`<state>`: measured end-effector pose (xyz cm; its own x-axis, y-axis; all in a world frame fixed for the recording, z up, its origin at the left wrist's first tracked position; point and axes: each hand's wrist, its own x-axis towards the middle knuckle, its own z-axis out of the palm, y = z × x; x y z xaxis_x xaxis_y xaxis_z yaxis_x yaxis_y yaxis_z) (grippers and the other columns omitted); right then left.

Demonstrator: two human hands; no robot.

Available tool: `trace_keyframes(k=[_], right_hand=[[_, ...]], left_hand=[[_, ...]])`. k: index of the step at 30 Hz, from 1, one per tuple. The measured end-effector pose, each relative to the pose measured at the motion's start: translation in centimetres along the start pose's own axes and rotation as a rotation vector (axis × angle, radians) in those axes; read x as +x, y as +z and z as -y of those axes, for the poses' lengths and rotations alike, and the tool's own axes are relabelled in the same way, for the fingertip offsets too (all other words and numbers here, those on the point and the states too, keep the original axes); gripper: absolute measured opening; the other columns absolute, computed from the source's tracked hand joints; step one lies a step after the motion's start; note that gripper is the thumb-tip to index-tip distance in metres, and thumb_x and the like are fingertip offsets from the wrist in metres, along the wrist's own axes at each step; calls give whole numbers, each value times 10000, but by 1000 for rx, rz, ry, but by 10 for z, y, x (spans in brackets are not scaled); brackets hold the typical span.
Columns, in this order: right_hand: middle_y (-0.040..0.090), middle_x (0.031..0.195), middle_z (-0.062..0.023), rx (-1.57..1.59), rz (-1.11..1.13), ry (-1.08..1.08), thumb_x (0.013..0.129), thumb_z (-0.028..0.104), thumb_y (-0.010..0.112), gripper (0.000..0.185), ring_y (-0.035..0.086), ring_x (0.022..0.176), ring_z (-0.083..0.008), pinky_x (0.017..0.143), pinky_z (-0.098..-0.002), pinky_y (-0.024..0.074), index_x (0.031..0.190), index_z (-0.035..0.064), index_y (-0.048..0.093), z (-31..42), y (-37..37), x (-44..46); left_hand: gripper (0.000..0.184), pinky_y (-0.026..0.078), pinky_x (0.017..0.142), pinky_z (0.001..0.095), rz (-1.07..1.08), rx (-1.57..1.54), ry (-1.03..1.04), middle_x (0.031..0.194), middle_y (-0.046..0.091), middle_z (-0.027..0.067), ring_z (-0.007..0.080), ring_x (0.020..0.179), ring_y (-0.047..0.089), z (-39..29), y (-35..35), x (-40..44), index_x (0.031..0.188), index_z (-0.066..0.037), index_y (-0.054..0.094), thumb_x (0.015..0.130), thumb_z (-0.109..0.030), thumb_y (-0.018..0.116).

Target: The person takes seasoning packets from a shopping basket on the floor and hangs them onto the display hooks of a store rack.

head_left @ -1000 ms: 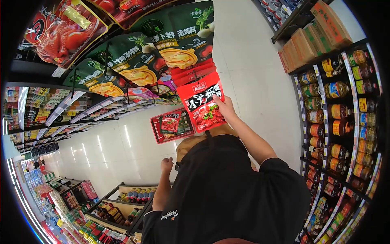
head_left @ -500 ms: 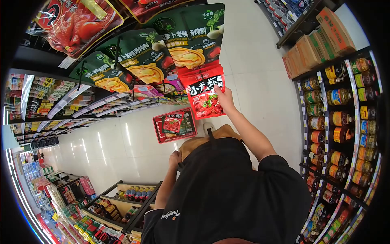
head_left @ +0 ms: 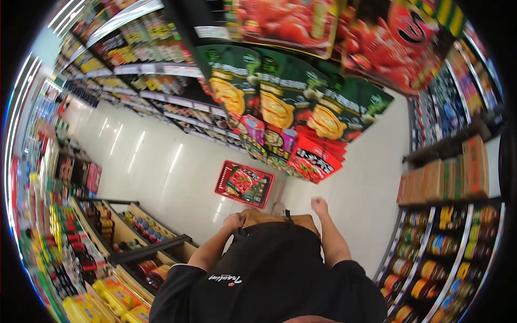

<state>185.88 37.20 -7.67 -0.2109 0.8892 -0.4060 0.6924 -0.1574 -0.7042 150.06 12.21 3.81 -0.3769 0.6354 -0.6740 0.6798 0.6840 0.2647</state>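
My right hand (head_left: 319, 205) is in front of my waist with its fingers curled in, and nothing shows in it. Just beyond it hang red seasoning packets (head_left: 314, 160) with a crayfish-like dish pictured on them, apart from the hand. My left hand (head_left: 234, 221) is closed beside the brown garment (head_left: 264, 218) at my waist; whether it grips anything is hidden. On the floor ahead of my feet stands a red shopping basket (head_left: 219, 177). A red packet (head_left: 245, 180) lies in it over darker green packaging.
Green soup seasoning pouches (head_left: 277, 91) and larger red bags (head_left: 288, 24) hang overhead on the rack. Jars fill the shelves (head_left: 431, 266) on the right, below cardboard boxes (head_left: 444, 177). A low wooden display of bottles (head_left: 145, 226) stands at left.
My right hand has let go of the red packet and drawn back toward my waist. The packet hangs with the others. My view has turned, shifting the rack rightward in the picture.
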Motion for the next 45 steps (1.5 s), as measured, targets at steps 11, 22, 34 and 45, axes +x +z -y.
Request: trace_keyframes(k=[11, 22, 34, 45], right_hand=[[698, 843, -152, 9, 249, 369, 860, 330, 624, 375, 677, 725, -245, 614, -360, 509, 947, -32, 676, -39, -28, -84], [675, 860, -112, 257, 291, 241, 905, 254, 601, 290, 641, 687, -176, 580, -283, 494, 996, -20, 622, 10, 13, -28], [650, 713, -105, -233, 388, 119, 872, 262, 628, 245, 602, 577, -166, 462, -319, 456, 819, 23, 640, -31, 62, 21], [676, 912, -96, 90, 416, 166, 902, 199, 608, 222, 652, 783, -147, 635, -244, 510, 999, 1, 632, 179, 111, 4]], left_hand=[[398, 503, 831, 477, -106, -43, -12, 1008, 670, 194, 369, 960, 635, 2, 2, -5, 1001, -63, 672, 872, -410, 525], [385, 527, 789, 469, -119, -24, -82, 937, 682, 212, 376, 897, 660, -4, -27, -7, 919, -61, 707, 852, -389, 515], [357, 522, 775, 457, -14, -86, -7, 901, 678, 202, 358, 870, 664, 65, -7, 11, 922, -74, 687, 827, -398, 570], [366, 497, 850, 477, -68, -260, -174, 1013, 657, 241, 378, 979, 629, 136, -41, 12, 948, -10, 666, 839, -331, 526]])
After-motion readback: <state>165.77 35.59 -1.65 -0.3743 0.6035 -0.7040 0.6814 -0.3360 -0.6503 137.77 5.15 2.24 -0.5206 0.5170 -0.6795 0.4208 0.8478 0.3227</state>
